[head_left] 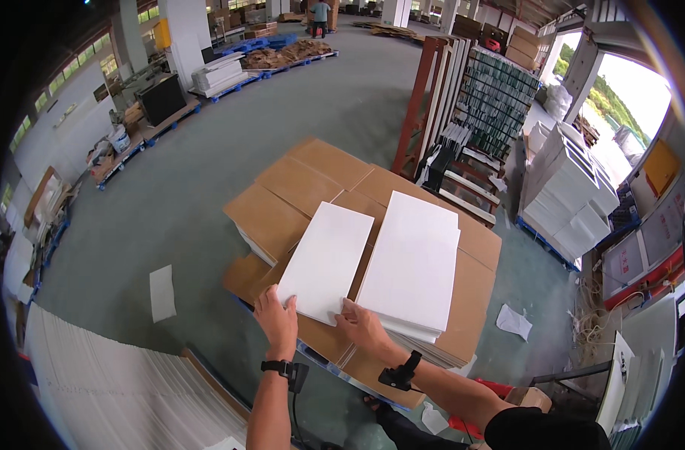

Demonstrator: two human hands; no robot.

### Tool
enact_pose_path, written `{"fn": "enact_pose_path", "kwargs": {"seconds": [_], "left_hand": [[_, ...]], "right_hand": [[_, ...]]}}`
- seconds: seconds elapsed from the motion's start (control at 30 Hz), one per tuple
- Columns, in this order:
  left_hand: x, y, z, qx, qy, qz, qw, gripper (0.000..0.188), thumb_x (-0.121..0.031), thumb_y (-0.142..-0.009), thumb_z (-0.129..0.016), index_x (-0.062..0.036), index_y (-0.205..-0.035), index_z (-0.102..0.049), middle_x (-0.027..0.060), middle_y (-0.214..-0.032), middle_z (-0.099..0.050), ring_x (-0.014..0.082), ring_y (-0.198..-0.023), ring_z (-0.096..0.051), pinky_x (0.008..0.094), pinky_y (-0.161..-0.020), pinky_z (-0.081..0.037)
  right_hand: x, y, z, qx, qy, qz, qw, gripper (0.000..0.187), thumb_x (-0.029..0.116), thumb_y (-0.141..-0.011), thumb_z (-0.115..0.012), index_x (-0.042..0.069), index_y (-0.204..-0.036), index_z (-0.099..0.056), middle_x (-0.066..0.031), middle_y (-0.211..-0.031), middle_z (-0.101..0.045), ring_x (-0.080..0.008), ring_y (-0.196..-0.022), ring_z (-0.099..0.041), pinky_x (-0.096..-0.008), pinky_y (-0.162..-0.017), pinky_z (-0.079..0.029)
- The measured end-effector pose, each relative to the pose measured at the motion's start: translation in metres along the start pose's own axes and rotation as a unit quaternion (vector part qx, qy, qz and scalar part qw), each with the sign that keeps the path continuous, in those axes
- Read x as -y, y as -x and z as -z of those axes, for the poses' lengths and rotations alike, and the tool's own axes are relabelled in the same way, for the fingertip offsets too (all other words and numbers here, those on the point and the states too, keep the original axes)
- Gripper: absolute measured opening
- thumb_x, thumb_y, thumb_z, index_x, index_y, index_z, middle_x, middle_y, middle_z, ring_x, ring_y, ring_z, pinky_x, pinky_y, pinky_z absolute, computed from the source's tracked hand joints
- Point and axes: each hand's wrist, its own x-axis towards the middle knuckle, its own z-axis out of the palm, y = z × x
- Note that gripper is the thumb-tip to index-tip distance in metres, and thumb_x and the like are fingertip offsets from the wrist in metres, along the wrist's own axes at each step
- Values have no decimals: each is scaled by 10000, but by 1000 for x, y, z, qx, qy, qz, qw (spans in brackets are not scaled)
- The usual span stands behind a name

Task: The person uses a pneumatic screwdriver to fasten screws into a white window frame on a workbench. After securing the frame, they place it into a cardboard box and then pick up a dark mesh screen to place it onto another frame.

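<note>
A white rectangular panel (pixel 327 259) lies over brown cardboard, its long side running away from me. My left hand (pixel 276 316) is at its near left corner, fingers and thumb closed along the edge. At the near right corner my right hand (pixel 361 327) pinches the edge, fingers bent. Just right of that panel sits a stack of white panels (pixel 414 259), its sheets slightly out of line at the near end. Beneath both are brown cardboard sheets (pixel 309 169), laid in several pieces. Black straps with small devices circle both my wrists.
Bottom left stands a long row of white sheets (pixel 125 382). Beyond the cardboard are a rack (pixel 425 105) and dark stacked pieces (pixel 496 97). White blocks (pixel 567 187) stand on a blue pallet at right. Loose white pieces (pixel 162 292) lie on the floor. Far off, a person (pixel 320 16) stands.
</note>
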Motion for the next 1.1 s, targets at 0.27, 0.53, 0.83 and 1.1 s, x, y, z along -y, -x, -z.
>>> {"fn": "enact_pose_path", "kwargs": {"seconds": [0.27,0.53,0.83,1.1], "left_hand": [[-14,-15,21,-13,278,59,959,270,-188,-944,-724,-32,-1137,-618,134,-1045,-674,311,-959,-652,434,-843,-512],[-12,108,87,-20,481,122,868,248,-192,-975,-707,-7,-1085,-584,78,-928,-651,158,-877,-597,327,-831,-507],[75,423,78,27,568,477,670,201,-140,-1017,-633,7,-1152,-611,41,-927,-660,117,-837,-630,275,-761,-511],[245,618,65,-235,430,666,563,254,-306,-1042,-626,-114,-890,-560,-15,-755,-577,76,-665,-559,259,-589,-499]], "right_hand": [[4,-4,11,-9,-129,-45,991,524,194,-1023,-638,-71,-1448,-487,-104,-1152,-697,-208,-1071,-685,-338,-934,-556],[-21,38,25,-22,-261,5,965,153,174,-1047,-630,28,-1093,-630,-12,-960,-641,-124,-877,-604,-330,-829,-531],[-43,143,-38,415,174,130,884,222,38,-935,-711,2,-1147,-656,-124,-975,-666,-224,-861,-678,-325,-746,-553],[-62,222,-137,490,215,85,841,333,104,-956,-699,37,-1277,-642,-142,-1018,-668,-246,-854,-686,-340,-757,-578]]}}
